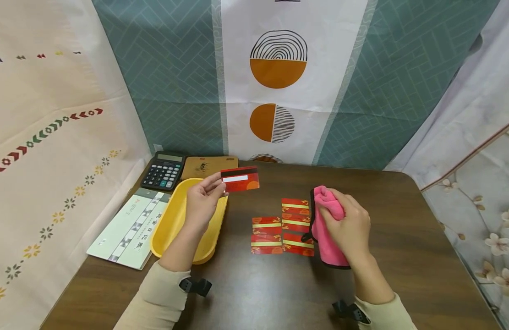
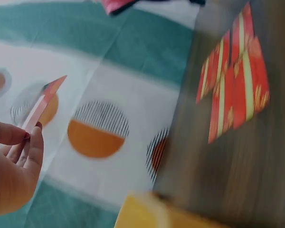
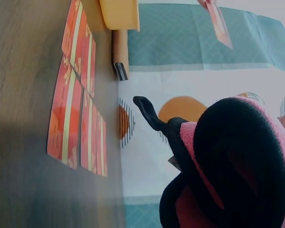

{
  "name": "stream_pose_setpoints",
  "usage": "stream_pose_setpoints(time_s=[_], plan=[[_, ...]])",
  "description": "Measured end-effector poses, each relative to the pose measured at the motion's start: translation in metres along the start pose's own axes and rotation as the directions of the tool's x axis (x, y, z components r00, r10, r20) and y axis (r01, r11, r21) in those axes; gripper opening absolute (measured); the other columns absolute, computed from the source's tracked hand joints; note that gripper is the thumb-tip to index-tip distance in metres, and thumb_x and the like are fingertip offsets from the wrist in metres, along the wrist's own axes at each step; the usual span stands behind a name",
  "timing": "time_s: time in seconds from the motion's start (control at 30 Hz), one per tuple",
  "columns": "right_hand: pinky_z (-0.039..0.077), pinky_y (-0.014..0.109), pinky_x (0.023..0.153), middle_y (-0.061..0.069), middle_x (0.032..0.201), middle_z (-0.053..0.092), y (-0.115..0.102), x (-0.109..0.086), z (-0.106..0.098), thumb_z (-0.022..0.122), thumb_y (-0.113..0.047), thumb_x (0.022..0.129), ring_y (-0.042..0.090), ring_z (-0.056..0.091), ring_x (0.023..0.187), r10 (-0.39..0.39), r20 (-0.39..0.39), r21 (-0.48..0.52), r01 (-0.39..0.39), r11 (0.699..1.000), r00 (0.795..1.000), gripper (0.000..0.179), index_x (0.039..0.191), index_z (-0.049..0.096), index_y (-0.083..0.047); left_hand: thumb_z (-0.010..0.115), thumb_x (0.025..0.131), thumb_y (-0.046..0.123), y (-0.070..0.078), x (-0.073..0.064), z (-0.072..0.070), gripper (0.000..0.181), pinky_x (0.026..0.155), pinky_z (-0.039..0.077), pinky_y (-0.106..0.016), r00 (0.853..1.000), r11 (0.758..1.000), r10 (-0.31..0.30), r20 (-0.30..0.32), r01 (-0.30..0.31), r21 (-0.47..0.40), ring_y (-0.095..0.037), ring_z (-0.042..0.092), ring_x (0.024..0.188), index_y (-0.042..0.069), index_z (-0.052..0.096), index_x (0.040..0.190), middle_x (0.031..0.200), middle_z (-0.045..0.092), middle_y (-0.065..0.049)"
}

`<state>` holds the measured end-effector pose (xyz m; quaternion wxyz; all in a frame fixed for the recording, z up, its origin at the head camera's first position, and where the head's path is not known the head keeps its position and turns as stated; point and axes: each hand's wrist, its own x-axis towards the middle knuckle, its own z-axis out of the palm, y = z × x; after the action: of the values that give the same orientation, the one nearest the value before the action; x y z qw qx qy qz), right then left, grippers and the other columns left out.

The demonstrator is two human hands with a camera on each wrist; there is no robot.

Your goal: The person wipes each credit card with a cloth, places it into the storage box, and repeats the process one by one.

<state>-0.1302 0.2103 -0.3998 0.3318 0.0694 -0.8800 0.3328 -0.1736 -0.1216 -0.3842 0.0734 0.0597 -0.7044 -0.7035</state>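
My left hand (image 1: 202, 201) pinches a red card (image 1: 240, 178) by its left edge, raised over the yellow tray's right side. The card's face shows a dark stripe and a white strip; in the left wrist view the card (image 2: 43, 104) appears nearly edge-on. A folded pink cloth (image 1: 329, 224) with black edging is gripped in my right hand (image 1: 348, 222), above the table. In the right wrist view the cloth (image 3: 242, 156) covers most of that hand. Several red cards (image 1: 266, 236) with pale yellow stripes lie in two columns on the table, left of the cloth.
The yellow tray (image 1: 217, 240) stands under my left forearm. A pale green account book (image 1: 126, 229) lies to its left, a black calculator (image 1: 162, 172) behind that, and a brown notebook (image 1: 209, 166) at the back. A patterned cloth backdrop (image 1: 279, 133) hangs behind the dark wooden table (image 1: 402, 229).
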Motion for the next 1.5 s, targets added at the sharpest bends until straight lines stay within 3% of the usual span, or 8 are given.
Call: stream_pose_setpoints(time_s=[0.3, 0.57, 0.83, 0.97, 1.07, 1.23, 1.33, 1.5], plan=[[0.054, 0.049, 0.069, 0.014, 0.101, 0.073, 0.01, -0.002, -0.001, 0.088, -0.015, 0.078, 0.032, 0.068, 0.086, 0.006, -0.007, 0.022, -0.006, 1.0, 1.0, 0.048, 0.124, 0.073, -0.009, 0.069, 0.097, 0.009, -0.017, 0.028, -0.051, 0.038, 0.087, 0.06, -0.031, 0.99, 0.997, -0.036, -0.136, 0.045, 0.064, -0.009, 0.071, 0.092, 0.005, 0.065, 0.135, 0.124, 0.067, -0.017], [0.054, 0.05, 0.07, 0.014, 0.102, 0.073, 0.014, -0.005, 0.0, 0.088, -0.015, 0.079, 0.032, 0.069, 0.086, 0.022, 0.014, 0.024, -0.022, 0.999, 1.0, 0.048, 0.124, 0.073, -0.008, 0.063, 0.097, -0.001, -0.057, 0.041, -0.068, 0.036, 0.08, 0.062, -0.028, 0.989, 0.969, -0.118, -0.093, 0.135, 0.205, -0.008, 0.07, 0.079, -0.005, 0.063, 0.133, 0.118, 0.066, -0.026], [0.055, 0.046, 0.071, 0.012, 0.102, 0.074, 0.017, -0.008, 0.001, 0.088, -0.016, 0.078, 0.03, 0.069, 0.087, 0.026, 0.03, 0.018, -0.026, 0.999, 0.999, 0.047, 0.123, 0.073, -0.008, 0.064, 0.095, -0.003, -0.076, 0.046, -0.07, 0.032, 0.069, 0.061, -0.023, 0.997, 0.893, -0.074, -0.009, 0.071, 0.444, -0.018, 0.073, 0.077, -0.01, 0.064, 0.127, 0.113, 0.07, -0.028], [0.055, 0.043, 0.071, 0.012, 0.103, 0.074, 0.017, -0.008, 0.0, 0.088, -0.015, 0.079, 0.029, 0.069, 0.087, 0.038, 0.043, 0.008, -0.038, 0.999, 0.998, 0.048, 0.124, 0.073, -0.008, 0.065, 0.095, 0.004, -0.077, 0.049, -0.074, 0.037, 0.086, 0.06, -0.037, 0.997, 0.83, -0.072, 0.011, 0.054, 0.555, -0.032, 0.072, 0.1, -0.01, 0.063, 0.129, 0.117, 0.069, -0.026], [0.055, 0.042, 0.07, 0.012, 0.102, 0.074, 0.018, -0.008, 0.0, 0.088, -0.015, 0.079, 0.029, 0.069, 0.086, 0.044, 0.047, 0.004, -0.044, 0.999, 0.998, 0.048, 0.124, 0.072, -0.008, 0.066, 0.097, 0.012, -0.08, 0.052, -0.077, 0.046, 0.101, 0.052, -0.046, 0.991, 0.785, -0.128, 0.03, 0.083, 0.614, -0.037, 0.062, 0.118, -0.008, 0.057, 0.138, 0.128, 0.065, -0.026], [0.054, 0.04, 0.07, 0.012, 0.102, 0.074, 0.022, -0.009, -0.001, 0.088, -0.015, 0.079, 0.03, 0.069, 0.086, 0.045, 0.041, 0.005, -0.045, 0.999, 0.998, 0.048, 0.123, 0.072, -0.008, 0.061, 0.101, 0.024, -0.08, 0.054, -0.077, 0.055, 0.11, 0.045, -0.051, 0.979, 0.743, -0.198, 0.051, 0.116, 0.659, -0.042, 0.051, 0.132, -0.002, 0.048, 0.148, 0.145, 0.051, -0.028], [0.053, 0.034, 0.07, 0.012, 0.101, 0.074, 0.025, -0.009, -0.002, 0.088, -0.016, 0.078, 0.029, 0.068, 0.085, 0.046, 0.037, 0.005, -0.046, 0.999, 0.998, 0.048, 0.123, 0.073, -0.008, 0.058, 0.103, 0.027, -0.074, 0.052, -0.073, 0.054, 0.111, 0.044, -0.052, 0.986, 0.745, -0.16, 0.046, 0.09, 0.661, -0.041, 0.048, 0.135, 0.0, 0.048, 0.148, 0.148, 0.048, -0.026], [0.047, 0.016, 0.07, 0.011, 0.101, 0.074, 0.029, -0.009, -0.005, 0.09, -0.016, 0.077, 0.027, 0.068, 0.084, 0.054, 0.042, 0.008, -0.055, 0.998, 0.998, 0.049, 0.123, 0.073, -0.009, 0.061, 0.102, 0.02, -0.055, 0.042, -0.05, 0.044, 0.109, 0.047, -0.048, 0.998, 0.821, 0.056, 0.038, -0.068, 0.567, -0.036, 0.053, 0.131, -0.002, 0.056, 0.14, 0.139, 0.058, -0.022]])
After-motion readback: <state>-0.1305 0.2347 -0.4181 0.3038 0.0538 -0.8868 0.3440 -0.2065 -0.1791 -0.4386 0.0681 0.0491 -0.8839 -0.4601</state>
